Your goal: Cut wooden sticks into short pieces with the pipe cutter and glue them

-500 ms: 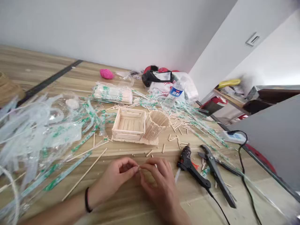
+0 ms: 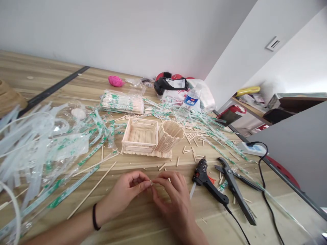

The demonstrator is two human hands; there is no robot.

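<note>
My left hand [image 2: 127, 190], with a dark band at the wrist, pinches a tiny pale piece [image 2: 151, 183] between thumb and index finger. The fingertips of my right hand [image 2: 171, 197] meet it from the other side; a short pale stick end [image 2: 169, 179] shows between its fingers. Both hands are low over the table's front part. Just beyond them stands a box of wooden sticks [image 2: 140, 136] on a stick base, beside a rounded stick holder [image 2: 170, 136]. Right of my right hand lies a black glue gun [image 2: 204, 175].
A black cutter [image 2: 235, 187] and a cable [image 2: 265, 183] lie at the right. Clear wrappers [image 2: 68, 146] and glue sticks [image 2: 35, 143] cover the left. Behind are packed sticks [image 2: 122, 102], a bottle [image 2: 190, 100] and pink yarn [image 2: 115, 81]. Loose cut sticks [image 2: 191, 136] lie beside the holder.
The view has shifted very slightly. Both hands keep nearly the same pose, and the tiny piece between the fingertips shows more clearly.
</note>
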